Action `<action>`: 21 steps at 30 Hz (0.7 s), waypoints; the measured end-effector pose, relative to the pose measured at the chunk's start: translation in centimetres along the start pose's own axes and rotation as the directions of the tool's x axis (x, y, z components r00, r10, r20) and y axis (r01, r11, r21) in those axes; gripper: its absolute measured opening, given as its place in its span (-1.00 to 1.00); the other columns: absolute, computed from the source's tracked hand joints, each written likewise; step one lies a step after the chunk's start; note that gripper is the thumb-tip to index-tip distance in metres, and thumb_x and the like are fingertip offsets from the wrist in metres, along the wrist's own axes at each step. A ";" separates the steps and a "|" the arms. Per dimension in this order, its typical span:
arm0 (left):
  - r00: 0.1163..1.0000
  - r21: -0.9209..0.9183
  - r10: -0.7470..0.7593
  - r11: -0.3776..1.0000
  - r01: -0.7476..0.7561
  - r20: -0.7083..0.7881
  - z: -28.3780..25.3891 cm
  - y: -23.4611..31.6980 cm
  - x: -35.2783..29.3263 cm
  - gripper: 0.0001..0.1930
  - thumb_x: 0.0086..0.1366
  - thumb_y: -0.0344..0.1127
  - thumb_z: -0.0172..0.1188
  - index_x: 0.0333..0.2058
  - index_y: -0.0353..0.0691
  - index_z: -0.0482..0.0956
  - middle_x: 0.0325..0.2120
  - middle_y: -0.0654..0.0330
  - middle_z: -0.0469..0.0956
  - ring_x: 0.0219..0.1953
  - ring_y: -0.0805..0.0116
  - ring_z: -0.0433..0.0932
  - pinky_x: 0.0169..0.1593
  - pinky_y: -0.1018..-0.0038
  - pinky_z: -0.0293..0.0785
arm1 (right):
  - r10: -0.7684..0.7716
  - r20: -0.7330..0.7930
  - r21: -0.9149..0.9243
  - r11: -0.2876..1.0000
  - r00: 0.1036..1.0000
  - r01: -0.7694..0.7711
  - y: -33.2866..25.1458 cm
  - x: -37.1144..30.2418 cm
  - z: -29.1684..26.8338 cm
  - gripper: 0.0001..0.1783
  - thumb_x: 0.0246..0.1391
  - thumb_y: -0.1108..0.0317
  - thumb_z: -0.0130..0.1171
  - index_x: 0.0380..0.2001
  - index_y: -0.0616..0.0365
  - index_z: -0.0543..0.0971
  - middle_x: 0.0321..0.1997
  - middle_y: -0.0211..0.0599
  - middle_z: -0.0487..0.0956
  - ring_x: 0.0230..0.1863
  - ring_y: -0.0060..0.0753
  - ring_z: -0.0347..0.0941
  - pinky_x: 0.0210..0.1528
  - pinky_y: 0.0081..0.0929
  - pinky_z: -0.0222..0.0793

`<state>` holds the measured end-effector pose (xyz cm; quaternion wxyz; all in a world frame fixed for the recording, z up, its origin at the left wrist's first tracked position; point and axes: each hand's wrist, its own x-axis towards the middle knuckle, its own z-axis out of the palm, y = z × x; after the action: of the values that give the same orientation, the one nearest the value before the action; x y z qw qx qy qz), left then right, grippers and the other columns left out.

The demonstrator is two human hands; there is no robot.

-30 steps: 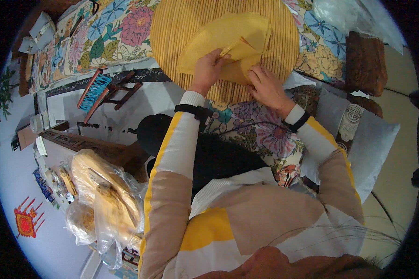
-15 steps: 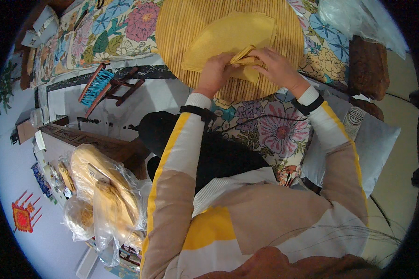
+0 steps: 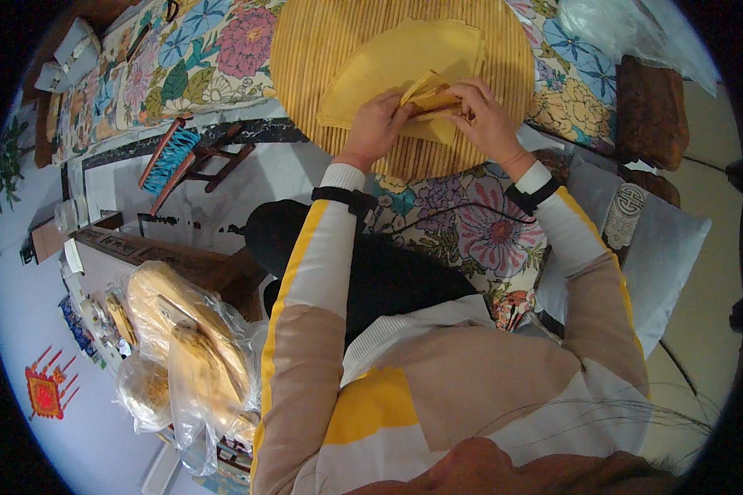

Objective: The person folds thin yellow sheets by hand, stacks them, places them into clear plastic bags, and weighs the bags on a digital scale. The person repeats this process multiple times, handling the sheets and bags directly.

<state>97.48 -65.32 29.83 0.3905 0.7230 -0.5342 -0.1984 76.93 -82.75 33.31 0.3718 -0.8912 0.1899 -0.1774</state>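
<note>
A large fan-shaped stack of thin yellow sheets (image 3: 388, 62), like folded thin pancakes, lies on a round mat of straw-coloured stalks (image 3: 305, 37). Over its near edge, a smaller folded yellow sheet (image 3: 427, 89) is held up between both hands, its layers partly spread so that a darker inside shows. My left hand (image 3: 375, 125) pinches the left end, thumb toward the fold. At the right end, my right hand (image 3: 489, 117) grips it with bent fingers and thumb. Whether anything is tucked inside the fold I cannot tell.
The mat rests on a flowered cloth (image 3: 248, 41). Left of it stands a small folding stool (image 3: 169, 165) with blue cords. Clear plastic bags of yellow sheets (image 3: 190, 330) sit at lower left. A clear plastic bag (image 3: 611, 29) and a dark wooden block (image 3: 650, 111) are at right.
The small folded sheet has been opened wider, and its upper flap now stands up more. My right hand has moved slightly left and down; the left hand has shifted little.
</note>
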 end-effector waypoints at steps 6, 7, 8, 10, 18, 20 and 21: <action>0.992 0.052 0.089 0.995 -0.085 -0.092 0.5 0.8 -0.1 -0.65 0.52 -0.15 0.30 -0.05 -0.40 0.70 -0.13 -0.18 0.67 -0.03 -0.29 0.65 0.02 0.00 0.59 | -0.268 -0.029 -0.077 0.961 0.963 0.265 0.9 1.1 -0.1 -0.85 0.32 0.39 0.38 -0.08 0.10 0.70 0.10 -0.21 0.60 0.04 0.09 0.65 0.04 -0.13 0.63; 0.983 0.123 0.112 0.988 -0.094 -0.145 0.9 1.0 -0.2 -0.65 0.50 -0.15 0.32 -0.04 -0.39 0.71 -0.13 -0.17 0.67 -0.03 -0.28 0.65 0.02 0.02 0.59 | -0.300 -0.051 -0.086 0.952 0.953 0.295 1.1 1.2 -0.1 -0.88 0.33 0.39 0.37 -0.10 0.11 0.71 0.09 -0.20 0.60 0.03 0.10 0.65 0.04 -0.11 0.63; 0.971 0.194 0.136 0.976 -0.098 -0.196 1.3 1.2 -0.3 -0.65 0.48 -0.15 0.34 -0.02 -0.37 0.71 -0.12 -0.16 0.68 -0.02 -0.27 0.66 0.02 0.03 0.60 | -0.249 -0.048 -0.029 0.968 0.967 0.247 1.1 1.1 -0.1 -0.83 0.33 0.37 0.38 -0.06 0.11 0.68 0.09 -0.18 0.60 0.03 0.12 0.64 0.03 -0.11 0.62; 0.983 0.066 -0.018 0.997 0.030 -0.185 1.8 1.1 -0.1 -0.61 0.46 -0.11 0.39 0.02 -0.34 0.71 -0.12 -0.13 0.71 -0.02 -0.25 0.68 0.02 0.06 0.61 | -0.134 -0.042 0.088 0.987 0.990 0.137 1.0 0.7 0.2 -0.73 0.32 0.33 0.41 0.01 0.11 0.64 0.08 -0.14 0.60 0.03 0.14 0.64 0.02 -0.09 0.61; 0.915 -0.477 -0.403 0.807 0.348 -0.015 1.4 -0.8 1.3 -0.58 0.53 -0.16 0.40 0.20 -0.31 0.67 -0.11 0.08 0.80 -0.11 0.27 0.76 0.01 0.33 0.63 | 0.295 -0.036 -0.060 0.953 0.955 -0.297 1.0 -4.2 3.1 -0.27 0.09 0.24 0.63 0.17 0.31 0.43 -0.02 0.03 0.71 -0.07 0.07 0.73 -0.06 -0.06 0.63; 0.898 -0.652 -0.439 0.674 0.348 0.025 1.1 -0.7 1.3 -0.60 0.57 -0.18 0.37 0.20 -0.34 0.67 -0.09 0.17 0.79 -0.10 0.45 0.70 0.01 0.41 0.61 | 0.425 -0.042 0.114 0.901 0.904 -0.418 1.8 -4.9 4.1 -0.30 0.09 0.22 0.64 0.13 0.33 0.47 -0.08 0.04 0.75 -0.11 0.03 0.74 -0.06 -0.08 0.64; 0.900 -0.653 -0.436 0.677 0.341 0.018 1.0 -0.5 1.3 -0.60 0.57 -0.18 0.37 0.19 -0.36 0.67 -0.08 0.20 0.78 -0.09 0.48 0.68 0.01 0.43 0.61 | 0.444 -0.072 0.155 0.890 0.893 -0.430 2.3 -4.9 4.8 -0.32 0.09 0.20 0.64 0.12 0.33 0.50 -0.10 0.03 0.76 -0.13 0.01 0.75 -0.06 -0.10 0.64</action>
<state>97.59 -66.82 29.01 0.5982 0.6543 -0.2389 -0.3962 74.41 -79.03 27.60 0.4509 -0.7877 0.3926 -0.1485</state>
